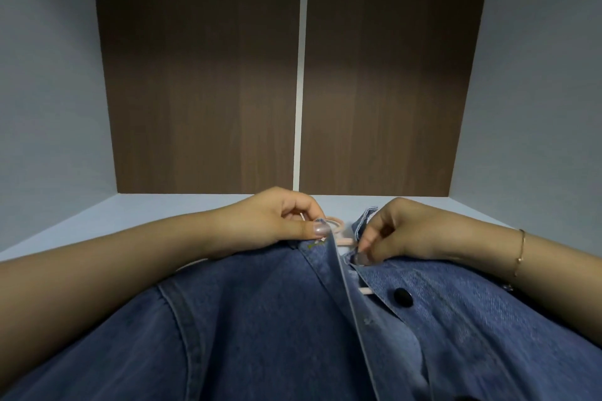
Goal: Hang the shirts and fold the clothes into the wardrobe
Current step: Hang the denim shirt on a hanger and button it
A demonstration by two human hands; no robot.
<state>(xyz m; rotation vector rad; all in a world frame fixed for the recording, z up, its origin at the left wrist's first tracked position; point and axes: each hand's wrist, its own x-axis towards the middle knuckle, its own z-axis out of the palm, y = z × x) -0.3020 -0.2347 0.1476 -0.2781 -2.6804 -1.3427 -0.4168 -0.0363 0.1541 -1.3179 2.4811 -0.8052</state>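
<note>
shelf [136, 221]: pale grey, denim shirt [260, 319] spread over its front edge
back wall [202, 75]: brown wood panels
hands: left hand [277, 221] and right hand [400, 231] each pinched on the shirt's collar

Likely home wardrobe interior, wood-grain back panels [202, 75]

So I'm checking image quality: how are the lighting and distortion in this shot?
Head view: dim, even light, brighter patch low on the wardrobe back panel; wide-angle lens splays the side walls; denim shirt at the bottom edge looks soft.
</note>
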